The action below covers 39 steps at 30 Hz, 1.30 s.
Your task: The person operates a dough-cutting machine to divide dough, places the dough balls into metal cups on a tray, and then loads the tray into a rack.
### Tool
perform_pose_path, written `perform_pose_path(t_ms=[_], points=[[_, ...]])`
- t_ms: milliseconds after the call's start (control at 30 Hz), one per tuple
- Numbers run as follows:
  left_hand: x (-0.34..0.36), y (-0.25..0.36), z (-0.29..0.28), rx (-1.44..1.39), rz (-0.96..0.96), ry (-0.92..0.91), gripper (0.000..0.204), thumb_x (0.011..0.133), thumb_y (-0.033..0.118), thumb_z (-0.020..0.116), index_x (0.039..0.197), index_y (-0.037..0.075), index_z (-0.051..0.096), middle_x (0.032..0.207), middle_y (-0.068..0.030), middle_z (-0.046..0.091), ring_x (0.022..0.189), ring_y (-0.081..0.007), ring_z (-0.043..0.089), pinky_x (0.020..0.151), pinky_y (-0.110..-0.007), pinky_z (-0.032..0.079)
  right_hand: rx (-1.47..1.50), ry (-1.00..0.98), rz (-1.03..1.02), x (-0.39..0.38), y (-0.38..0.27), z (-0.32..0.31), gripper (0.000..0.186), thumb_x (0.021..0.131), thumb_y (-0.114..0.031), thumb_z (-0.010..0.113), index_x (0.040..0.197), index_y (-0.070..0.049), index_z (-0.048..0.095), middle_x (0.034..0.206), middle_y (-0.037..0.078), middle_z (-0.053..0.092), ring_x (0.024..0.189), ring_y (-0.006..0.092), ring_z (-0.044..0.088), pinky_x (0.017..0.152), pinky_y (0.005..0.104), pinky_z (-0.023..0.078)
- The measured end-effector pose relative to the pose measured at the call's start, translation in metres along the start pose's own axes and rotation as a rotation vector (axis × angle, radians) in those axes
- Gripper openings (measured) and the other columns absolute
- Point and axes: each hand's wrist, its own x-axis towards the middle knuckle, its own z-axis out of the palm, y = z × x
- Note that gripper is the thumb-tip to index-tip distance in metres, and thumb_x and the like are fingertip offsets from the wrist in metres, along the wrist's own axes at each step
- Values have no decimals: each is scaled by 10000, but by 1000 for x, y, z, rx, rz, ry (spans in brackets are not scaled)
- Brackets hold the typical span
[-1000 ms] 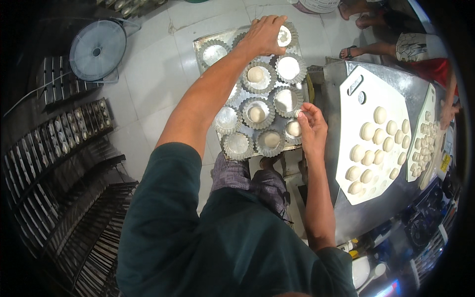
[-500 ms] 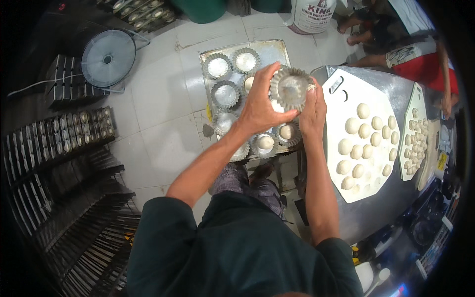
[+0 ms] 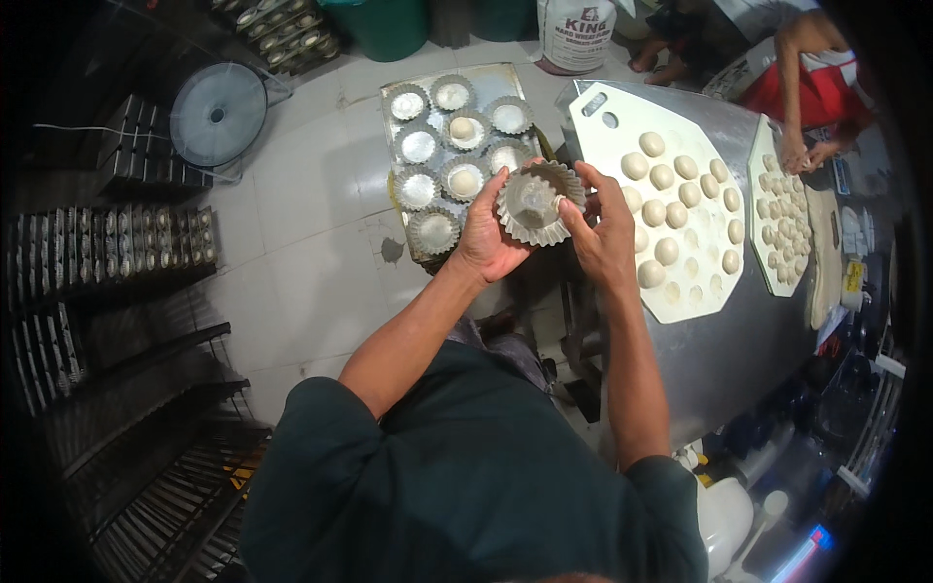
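Both my hands hold a fluted metal tin (image 3: 530, 199) above the tray's near right part, its hollow facing up toward me. My left hand (image 3: 483, 238) grips its left rim. My right hand (image 3: 604, 228) curls round the right rim, thumb over the edge; a small pale bit shows by the thumb. Whether a second tin is nested in it I cannot tell. Beyond stands a metal tray (image 3: 491, 76) with several fluted tins (image 3: 432, 231), pale inside. Among them, two visibly hold a dough ball (image 3: 465, 183). My hands hide some of the tray.
To the right, a metal table (image 3: 690, 389) bears a white board (image 3: 622, 117) with several dough balls (image 3: 662, 176). A co-worker's hands (image 3: 805, 155) are at a second board (image 3: 758, 151) with smaller dough pieces. Dark racks (image 3: 117, 257) and a round fan (image 3: 219, 115) stand left.
My hands have brought the tin nearer to me and a little left, and turned it. The whole view has shifted, and the co-worker's hands now show over the far board.
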Motion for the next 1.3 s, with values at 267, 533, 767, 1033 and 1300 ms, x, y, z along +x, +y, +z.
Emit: perform_pose_path(t_ms=[267, 533, 767, 1033, 1300], points=[[-34, -41, 30, 177, 137, -95, 592, 1018, 466, 503, 1460, 72, 471, 1306, -102, 617, 1190, -224, 618, 1058, -412, 490, -61, 62, -116, -46, -5, -23, 461, 857, -91, 736, 1288, -6, 598, 1033, 105, 645, 832, 180, 640, 746, 322, 545], [-50, -59, 47, 257, 262, -126, 565, 983, 401, 522, 1431, 59, 473, 1275, -112, 618, 1167, -223, 620, 1039, -401, 505, 100, 197, -70, -64, -15, -13, 570, 822, -98, 789, 1322, 27, 546, 1146, 126, 648, 914, 186, 673, 802, 322, 553], [-49, -56, 41, 254, 274, -111, 576, 991, 408, 500, 1440, 49, 458, 1289, -128, 620, 1175, -240, 623, 1056, -420, 506, 120, 171, -3, -63, -23, -9, 622, 816, -143, 824, 1345, 23, 542, 1175, 121, 640, 938, 172, 662, 791, 310, 551], [-49, -48, 46, 292, 301, -169, 574, 990, 396, 495, 1447, 52, 445, 1297, -138, 618, 1214, -244, 614, 1074, -420, 497, 97, 222, -2, -48, -23, -9, 643, 809, -160, 840, 1350, 19, 544, 1200, 118, 626, 900, 180, 647, 781, 304, 546], [-45, -40, 55, 273, 321, -194, 606, 968, 424, 514, 1454, 70, 445, 1338, -134, 600, 1241, -254, 596, 1094, -425, 482, 97, 259, 40, -34, -28, -22, 647, 796, -134, 837, 1353, 15, 546, 1209, 136, 640, 993, 212, 660, 856, 336, 549]])
